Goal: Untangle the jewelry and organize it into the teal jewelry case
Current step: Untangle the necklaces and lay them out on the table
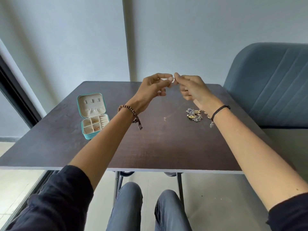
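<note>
Pinching perhaps a ring (173, 79), both hands' fingers (168, 79) closed

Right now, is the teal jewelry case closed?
No. The teal jewelry case lies open on the table, its lid tipped back and its compartments showing.

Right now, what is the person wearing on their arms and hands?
Both hands are bare, with no gloves or rings that I can make out. The left hand has a brown bead bracelet with a dangling tassel at the wrist. The right hand has a thin black cord band. Dark sleeves are pushed up past the elbows.
</note>
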`<state>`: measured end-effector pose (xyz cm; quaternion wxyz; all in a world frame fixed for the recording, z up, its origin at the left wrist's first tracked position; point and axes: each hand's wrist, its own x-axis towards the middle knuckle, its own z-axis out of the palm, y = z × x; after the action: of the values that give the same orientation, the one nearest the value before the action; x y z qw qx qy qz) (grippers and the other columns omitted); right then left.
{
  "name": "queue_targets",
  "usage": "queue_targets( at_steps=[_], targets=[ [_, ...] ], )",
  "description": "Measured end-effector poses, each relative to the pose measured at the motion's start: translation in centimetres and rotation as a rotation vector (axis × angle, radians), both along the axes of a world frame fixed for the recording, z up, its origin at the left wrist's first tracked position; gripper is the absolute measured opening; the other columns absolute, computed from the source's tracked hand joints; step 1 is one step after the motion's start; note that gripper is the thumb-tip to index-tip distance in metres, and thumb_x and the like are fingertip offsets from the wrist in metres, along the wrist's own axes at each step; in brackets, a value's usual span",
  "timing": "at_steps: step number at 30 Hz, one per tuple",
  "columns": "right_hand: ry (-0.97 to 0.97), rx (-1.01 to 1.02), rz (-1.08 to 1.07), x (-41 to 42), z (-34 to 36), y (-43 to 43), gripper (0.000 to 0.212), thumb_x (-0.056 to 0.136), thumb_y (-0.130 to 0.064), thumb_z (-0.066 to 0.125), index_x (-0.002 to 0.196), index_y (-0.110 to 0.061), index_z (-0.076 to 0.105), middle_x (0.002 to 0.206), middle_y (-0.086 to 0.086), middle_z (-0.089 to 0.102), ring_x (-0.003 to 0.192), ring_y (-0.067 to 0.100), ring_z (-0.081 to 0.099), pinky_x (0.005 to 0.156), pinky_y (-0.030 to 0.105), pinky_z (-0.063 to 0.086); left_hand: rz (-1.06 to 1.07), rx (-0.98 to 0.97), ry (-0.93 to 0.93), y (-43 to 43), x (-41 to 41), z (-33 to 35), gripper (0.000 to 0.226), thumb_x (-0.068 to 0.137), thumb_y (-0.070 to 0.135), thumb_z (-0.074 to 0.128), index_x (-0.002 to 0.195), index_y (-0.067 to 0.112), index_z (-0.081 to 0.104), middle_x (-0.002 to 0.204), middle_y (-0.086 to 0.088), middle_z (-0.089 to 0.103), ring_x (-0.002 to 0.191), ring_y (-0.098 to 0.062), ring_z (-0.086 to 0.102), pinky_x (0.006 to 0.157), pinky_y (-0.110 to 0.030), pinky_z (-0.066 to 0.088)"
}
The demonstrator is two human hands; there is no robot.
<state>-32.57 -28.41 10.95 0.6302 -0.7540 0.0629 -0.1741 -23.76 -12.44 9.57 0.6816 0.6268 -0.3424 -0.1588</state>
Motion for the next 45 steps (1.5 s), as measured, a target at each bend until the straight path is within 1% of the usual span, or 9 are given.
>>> queue_targets(
  at_steps=[4, 9, 17, 25, 33, 36, 39, 42, 45],
  targets=[
    [-0.087, 0.119, -0.004, -1.2, 2.4, 1.2, 0.03, 0.099, -0.04, 0.06, 0.084, -0.014, 0.06, 0.056, -0.007, 0.028, 0.046, 0.008, 0.021, 0.042, 0.022, 0.011, -0.034, 0.052, -0.008, 1.6, -1.4, -0.7, 0.019, 0.089, 0.027, 0.076, 0.099, 0.011, 0.071, 0.069, 0.005, 0.058, 0.068, -0.012, 0.052, 0.074, -0.025, 0.051],
    [-0.131, 0.188, -0.066, -2.2, 4.1, 1.4, 0.03, 0.097, -0.042, 0.063, 0.092, -0.013, 0.063, 0.055, -0.008, 0.028, 0.045, 0.007, 0.022, 0.041, 0.021, 0.012, 0.012, 0.109, 0.03, 3.2, -1.7, -3.7, 0.014, 0.09, 0.025, 0.075, 0.086, 0.013, 0.07, 0.068, 0.001, 0.061, 0.066, -0.011, 0.06, 0.077, -0.026, 0.055],
    [-0.089, 0.283, -0.05, -3.3, 3.9, 0.4, 0.021, 0.096, -0.033, 0.066, 0.099, -0.012, 0.065, 0.055, -0.007, 0.026, 0.041, 0.006, 0.019, 0.036, 0.02, 0.014, 0.171, 0.043, 0.229, 4.6, -1.5, -7.2, 0.014, 0.094, 0.022, 0.07, 0.094, 0.009, 0.068, 0.085, -0.005, 0.071, 0.078, -0.012, 0.071, 0.073, -0.028, 0.057],
    [-0.045, 0.203, -0.074, -3.5, 2.6, -0.7, 0.021, 0.097, -0.033, 0.065, 0.102, -0.013, 0.067, 0.053, -0.007, 0.028, 0.041, 0.007, 0.018, 0.04, 0.023, 0.011, 0.135, 0.068, 0.285, 4.9, -1.6, -8.0, 0.02, 0.095, 0.022, 0.069, 0.105, 0.005, 0.068, 0.095, -0.008, 0.075, 0.087, -0.017, 0.074, 0.074, -0.029, 0.06],
    [-0.011, -0.011, -0.118, -2.7, 1.3, -0.8, 0.028, 0.094, -0.036, 0.067, 0.102, -0.009, 0.072, 0.056, -0.005, 0.033, 0.045, 0.009, 0.02, 0.041, 0.021, 0.015, -0.103, 0.487, 0.068, 4.8, -2.8, -8.7, 0.024, 0.088, 0.027, 0.076, 0.099, 0.005, 0.076, 0.094, 0.0, 0.076, 0.056, -0.01, 0.055, 0.051, -0.019, 0.04],
    [0.028, -0.061, -0.087, -2.2, 0.4, -0.5, 0.031, 0.094, -0.035, 0.068, 0.104, -0.005, 0.071, 0.057, -0.004, 0.034, 0.043, 0.008, 0.02, 0.041, 0.019, 0.014, -0.263, 0.674, -0.038, 4.4, -3.9, -8.0, 0.023, 0.088, 0.028, 0.076, 0.102, 0.01, 0.077, 0.09, 0.003, 0.075, 0.054, -0.01, 0.051, 0.049, -0.02, 0.038],
    [0.104, -0.139, -0.034, -1.9, -0.7, -0.3, 0.033, 0.094, -0.035, 0.068, 0.105, -0.005, 0.072, 0.055, -0.006, 0.035, 0.042, 0.008, 0.02, 0.041, 0.018, 0.015, -0.339, 0.811, -0.134, 3.6, -4.4, -7.5, 0.036, 0.085, 0.035, 0.079, 0.115, 0.017, 0.072, 0.09, 0.007, 0.073, 0.06, -0.011, 0.052, 0.049, -0.021, 0.038],
    [0.185, -0.221, 0.023, -1.9, -1.7, 0.0, 0.031, 0.093, -0.036, 0.069, 0.102, -0.007, 0.072, 0.056, -0.005, 0.037, 0.044, 0.008, 0.019, 0.044, 0.02, 0.013, -0.18, 0.673, -0.072, 2.2, -4.1, -7.2, 0.062, 0.082, 0.036, 0.082, 0.133, 0.017, 0.054, 0.114, 0.004, 0.068, 0.081, -0.01, 0.064, 0.054, -0.022, 0.046],
    [0.216, -0.265, 0.078, -2.1, -2.3, 0.1, 0.032, 0.093, -0.037, 0.069, 0.1, -0.005, 0.072, 0.057, -0.004, 0.038, 0.044, 0.009, 0.02, 0.044, 0.021, 0.015, -0.068, 0.383, -0.002, 0.8, -3.5, -6.5, 0.076, 0.08, 0.031, 0.084, 0.142, 0.016, 0.044, 0.129, 0.001, 0.064, 0.11, -0.009, 0.065, 0.077, -0.023, 0.053]
  ],
)
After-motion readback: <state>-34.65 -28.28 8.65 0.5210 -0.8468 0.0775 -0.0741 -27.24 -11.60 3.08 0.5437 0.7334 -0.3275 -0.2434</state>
